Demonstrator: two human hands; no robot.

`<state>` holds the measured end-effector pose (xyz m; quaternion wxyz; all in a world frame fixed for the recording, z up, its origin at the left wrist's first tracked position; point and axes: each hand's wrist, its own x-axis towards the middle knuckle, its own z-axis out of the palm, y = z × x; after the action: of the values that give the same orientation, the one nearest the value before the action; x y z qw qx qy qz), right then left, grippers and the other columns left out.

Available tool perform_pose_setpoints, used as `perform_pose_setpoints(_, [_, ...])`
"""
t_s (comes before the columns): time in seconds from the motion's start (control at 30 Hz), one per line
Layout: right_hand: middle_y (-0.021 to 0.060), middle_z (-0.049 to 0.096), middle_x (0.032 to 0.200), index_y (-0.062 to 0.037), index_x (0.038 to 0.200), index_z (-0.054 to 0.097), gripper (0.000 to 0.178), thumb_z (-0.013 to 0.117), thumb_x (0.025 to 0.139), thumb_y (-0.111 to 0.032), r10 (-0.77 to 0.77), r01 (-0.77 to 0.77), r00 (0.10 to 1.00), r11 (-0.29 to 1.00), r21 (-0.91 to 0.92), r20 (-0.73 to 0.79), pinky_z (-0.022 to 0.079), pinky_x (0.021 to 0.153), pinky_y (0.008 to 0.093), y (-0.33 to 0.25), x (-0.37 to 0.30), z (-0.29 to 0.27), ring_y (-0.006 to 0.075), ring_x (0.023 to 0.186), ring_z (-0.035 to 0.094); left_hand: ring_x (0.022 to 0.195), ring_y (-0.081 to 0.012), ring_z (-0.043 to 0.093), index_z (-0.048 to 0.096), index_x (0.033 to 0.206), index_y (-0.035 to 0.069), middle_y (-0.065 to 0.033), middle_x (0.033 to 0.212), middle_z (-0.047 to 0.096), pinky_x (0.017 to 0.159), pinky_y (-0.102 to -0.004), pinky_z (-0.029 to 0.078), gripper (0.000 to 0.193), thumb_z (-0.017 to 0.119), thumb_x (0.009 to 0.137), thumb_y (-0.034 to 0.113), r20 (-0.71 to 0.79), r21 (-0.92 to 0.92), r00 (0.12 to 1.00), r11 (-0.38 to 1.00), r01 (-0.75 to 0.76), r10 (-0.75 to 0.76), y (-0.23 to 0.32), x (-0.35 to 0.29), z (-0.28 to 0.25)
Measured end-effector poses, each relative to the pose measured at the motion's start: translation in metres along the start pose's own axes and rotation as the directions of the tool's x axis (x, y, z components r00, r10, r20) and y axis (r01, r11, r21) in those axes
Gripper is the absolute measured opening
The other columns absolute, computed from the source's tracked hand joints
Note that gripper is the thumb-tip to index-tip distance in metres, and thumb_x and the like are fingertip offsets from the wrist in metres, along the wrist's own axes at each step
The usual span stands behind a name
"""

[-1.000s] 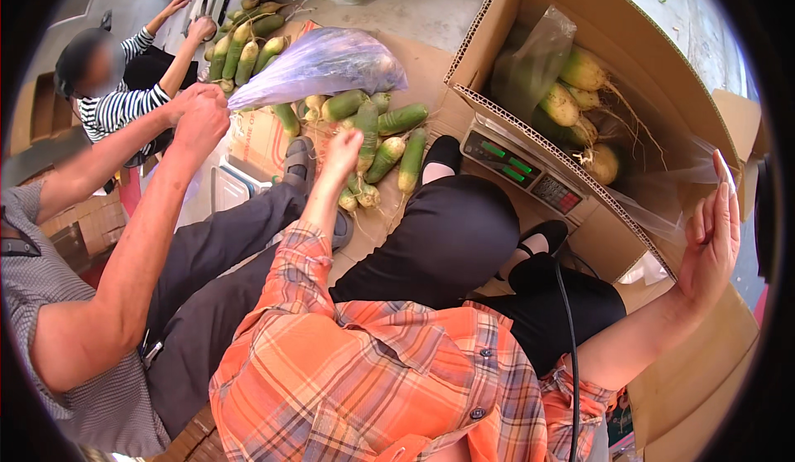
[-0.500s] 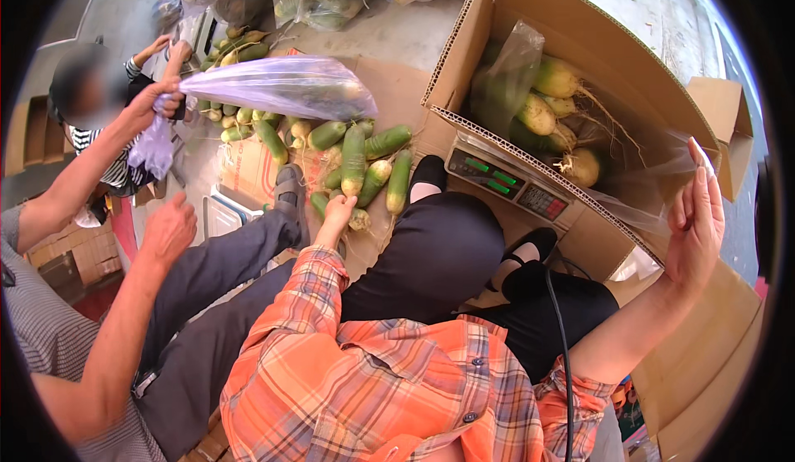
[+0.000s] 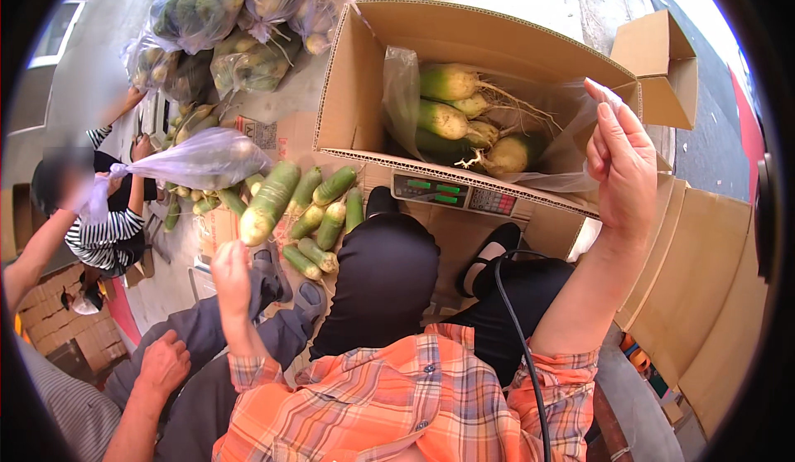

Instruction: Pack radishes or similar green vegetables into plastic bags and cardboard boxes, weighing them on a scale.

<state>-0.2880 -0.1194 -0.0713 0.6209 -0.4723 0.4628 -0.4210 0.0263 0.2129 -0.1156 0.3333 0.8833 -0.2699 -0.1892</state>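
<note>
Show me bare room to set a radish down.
A cardboard sheet lies bare between the twisted purple bag and the open carton; concrete floor beyond the carton's far side is mostly free. Crowded: among the loose green radishes and filled bags.

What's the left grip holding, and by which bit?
The left grip holds a green radish, by its pale end.
</note>
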Motion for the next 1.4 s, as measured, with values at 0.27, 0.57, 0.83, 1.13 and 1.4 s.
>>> perform_pose_setpoints(0.27, [-0.0084, 0.038, 0.057, -0.0023, 0.107, 0.059, 0.023, 0.053, 0.087, -0.012, 0.028, -0.032, 0.998, 0.997, 0.075, 0.059, 0.022, 0.041, 0.0139, -0.001, 0.003, -0.005, 0.0002, 0.046, 0.029, 0.056, -0.0085, 0.038, 0.049, 0.067, -0.002, -0.0021, 0.06, 0.041, 0.051, -0.0224, 0.029, 0.025, 0.045, 0.084, 0.015, -0.078, -0.226, 0.805, 0.776, -0.589, 0.589, 0.149, -0.008, -0.064])
perform_pose_setpoints(0.57, [-0.0084, 0.036, 0.056, -0.0022, 0.107, 0.059, 0.023, 0.053, 0.087, -0.012, 0.029, -0.035, 0.998, 0.995, 0.094, 0.064, 0.023, 0.041, 0.014, 0.001, 0.001, -0.001, 0.0005, 0.046, 0.029, 0.051, -0.0132, 0.046, 0.052, 0.063, -0.003, -0.0076, 0.054, 0.049, 0.051, -0.0282, 0.039, 0.034, 0.047, 0.084, 0.023, 0.647, -0.198, 0.441, 0.695, -0.691, 0.622, 0.268, 0.076, 0.117])
perform_pose_setpoints(0.83, [-0.0086, 0.035, 0.056, -0.0015, 0.11, 0.057, 0.025, 0.053, 0.087, -0.012, 0.018, -0.023, 0.997, 0.997, 0.077, 0.07, 0.022, 0.041, 0.0145, 0.002, 0.003, -0.001, 0.0, 0.047, 0.028, 0.08, -0.0279, 0.062, 0.066, 0.08, 0.003, -0.0162, 0.084, 0.064, 0.072, -0.0357, 0.049, 0.02, 0.053, 0.074, 0.017, 0.783, 0.382, 0.594, 0.614, -0.691, 0.182, 0.283, 0.084, 0.251])
perform_pose_setpoints(1.13, [-0.0077, 0.033, 0.058, -0.0019, 0.112, 0.056, 0.028, 0.053, 0.087, -0.015, 0.069, -0.069, 0.997, 0.998, -0.002, 0.042, 0.019, 0.041, 0.0148, 0.007, 0.006, -0.008, 0.0, 0.048, 0.028, 0.096, -0.0248, 0.058, 0.064, 0.099, 0.01, -0.0059, 0.1, 0.063, 0.079, -0.0353, 0.046, 0.047, 0.05, 0.081, 0.051, 0.876, 0.287, 0.422, 0.451, -0.845, 0.233, 0.277, 0.082, 0.238])
perform_pose_setpoints(1.4, [-0.0081, 0.03, 0.059, 0.0022, 0.119, 0.048, 0.034, 0.049, 0.089, -0.015, 0.074, -0.072, 0.989, 0.997, -0.02, 0.126, 0.019, 0.042, 0.014, 0.009, 0.008, -0.001, -0.0006, 0.048, 0.026, 0.067, -0.0031, 0.045, 0.06, 0.094, 0.001, 0.002, 0.081, 0.056, 0.059, -0.0174, 0.036, 0.015, 0.054, 0.084, 0.011, 0.385, -0.302, 0.728, 0.823, -0.482, 0.567, 0.145, 0.068, 0.044])
